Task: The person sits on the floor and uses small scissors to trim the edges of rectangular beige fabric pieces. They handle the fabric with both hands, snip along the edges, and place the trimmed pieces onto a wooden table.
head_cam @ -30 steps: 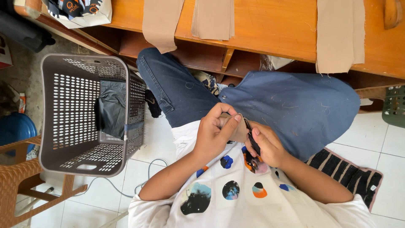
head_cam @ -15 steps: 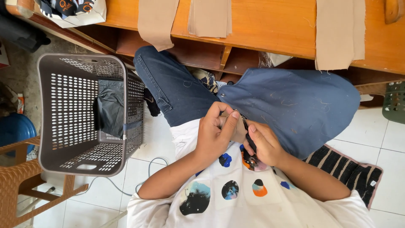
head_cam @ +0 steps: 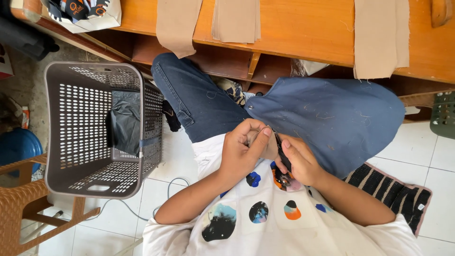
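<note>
My left hand (head_cam: pixel 244 149) pinches the near edge of a blue fabric piece (head_cam: pixel 332 118) that lies spread over my lap. My right hand (head_cam: pixel 298 161) is closed around a small dark tool (head_cam: pixel 280 151), held at the same edge of the cloth right beside my left fingers. Both hands sit close to my white shirt with coloured round patches (head_cam: pixel 265 218). My leg in dark jeans (head_cam: pixel 194 99) stretches under the table.
A grey perforated laundry basket (head_cam: pixel 61 123) with a dark garment inside stands on the left. A wooden table (head_cam: pixel 303 28) with several tan fabric strips (head_cam: pixel 379 33) runs along the top. A striped mat (head_cam: pixel 393 194) lies on the white tile floor; a wicker chair (head_cam: pixel 19 204) is bottom left.
My hands stay together on the cloth edge with only small finger shifts. The view has drifted slightly.
</note>
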